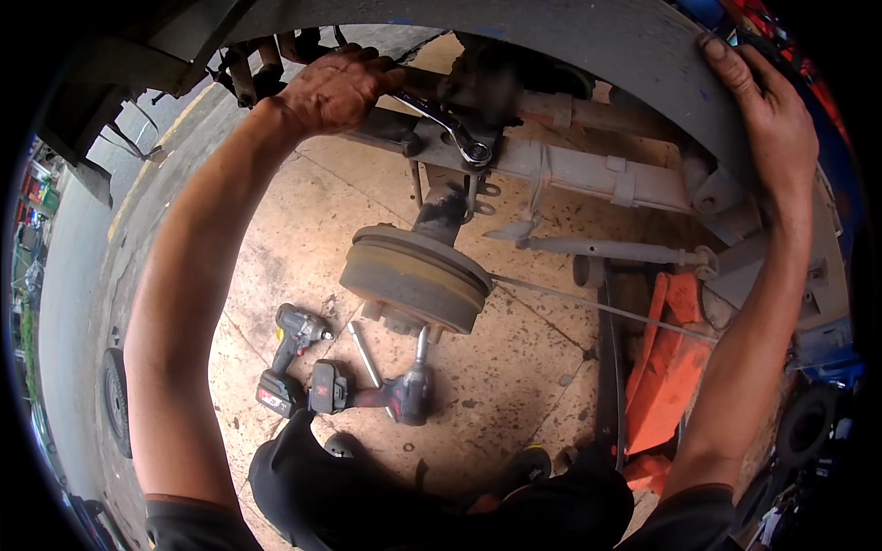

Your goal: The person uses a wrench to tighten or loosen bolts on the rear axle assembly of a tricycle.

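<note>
Left hand (342,90) gripping handle of ratchet wrench (443,118), its ring head at the leaf spring (583,167); right hand (770,124) holding edge of grey beam (625,50); round drum (413,275) below spring, two cordless power tools (301,323) on stained floor (524,386)

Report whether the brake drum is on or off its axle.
On: the brake drum sits at the axle's end, raised above the floor.

On the speckled floor (514,390) below me: grey-black cordless driver (299,323) | just right of it, I see a second, dark cordless driver (412,395) lying on its side | silvery bar (364,354) between them | to my right, orange metal piece (663,376), black tyre (807,422) beyond | to my left, another tyre (116,399), grey road (78,266), yellow line (165,142)
</note>
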Available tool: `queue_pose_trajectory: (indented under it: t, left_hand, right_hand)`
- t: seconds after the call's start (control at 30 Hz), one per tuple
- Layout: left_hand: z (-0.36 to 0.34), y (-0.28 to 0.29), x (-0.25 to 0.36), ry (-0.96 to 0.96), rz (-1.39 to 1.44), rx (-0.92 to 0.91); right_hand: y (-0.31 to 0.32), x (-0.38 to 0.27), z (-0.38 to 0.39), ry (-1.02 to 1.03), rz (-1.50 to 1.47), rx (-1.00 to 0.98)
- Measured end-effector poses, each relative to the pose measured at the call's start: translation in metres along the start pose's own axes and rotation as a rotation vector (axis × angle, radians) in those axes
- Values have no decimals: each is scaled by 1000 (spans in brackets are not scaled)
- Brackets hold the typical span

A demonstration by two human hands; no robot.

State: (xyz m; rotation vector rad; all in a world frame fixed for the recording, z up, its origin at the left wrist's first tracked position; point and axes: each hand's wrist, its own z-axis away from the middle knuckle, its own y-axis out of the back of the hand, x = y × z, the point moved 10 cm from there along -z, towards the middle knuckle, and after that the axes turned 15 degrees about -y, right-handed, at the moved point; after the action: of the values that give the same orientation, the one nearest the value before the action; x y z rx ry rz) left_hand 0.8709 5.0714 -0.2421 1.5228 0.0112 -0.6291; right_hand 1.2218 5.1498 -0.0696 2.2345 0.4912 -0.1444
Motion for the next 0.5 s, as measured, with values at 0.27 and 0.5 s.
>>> queue_pose_trajectory:
  t: [0.27,0.5]
  left_hand:
    - [-1,-2,-5,-127,-44,242]
    - [3,13,9,-99,-34,195]
  right_hand:
    - [1,-9,6,-13,-41,-21]
    - [5,-5,4,23,-53,1]
